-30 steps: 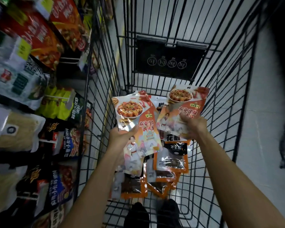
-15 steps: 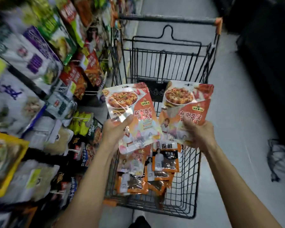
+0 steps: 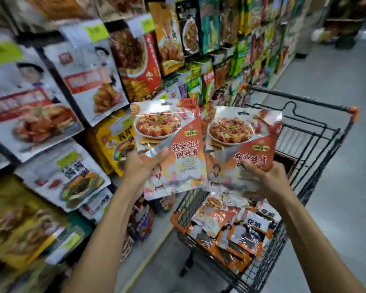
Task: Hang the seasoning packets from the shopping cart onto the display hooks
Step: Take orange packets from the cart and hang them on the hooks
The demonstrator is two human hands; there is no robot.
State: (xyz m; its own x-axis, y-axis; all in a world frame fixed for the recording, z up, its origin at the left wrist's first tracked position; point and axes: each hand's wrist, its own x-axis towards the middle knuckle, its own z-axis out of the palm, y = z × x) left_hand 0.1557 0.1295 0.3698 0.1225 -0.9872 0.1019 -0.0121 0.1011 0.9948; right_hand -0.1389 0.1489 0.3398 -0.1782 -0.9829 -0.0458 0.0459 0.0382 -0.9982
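Two hands (image 3: pixel 142 172) (image 3: pixel 269 179), each around one packet (image 3: pixel 173 142) (image 3: pixel 241 134)

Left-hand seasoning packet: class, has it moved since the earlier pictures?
Yes. The left-hand seasoning packet has risen out of the shopping cart and leftward, toward the hanging display.

Light is dim and even. Display packs (image 3: pixel 51 115) at near left are smeared by blur and bent by the lens; the packets (image 3: pixel 171 134) show sharper print and foil glare.
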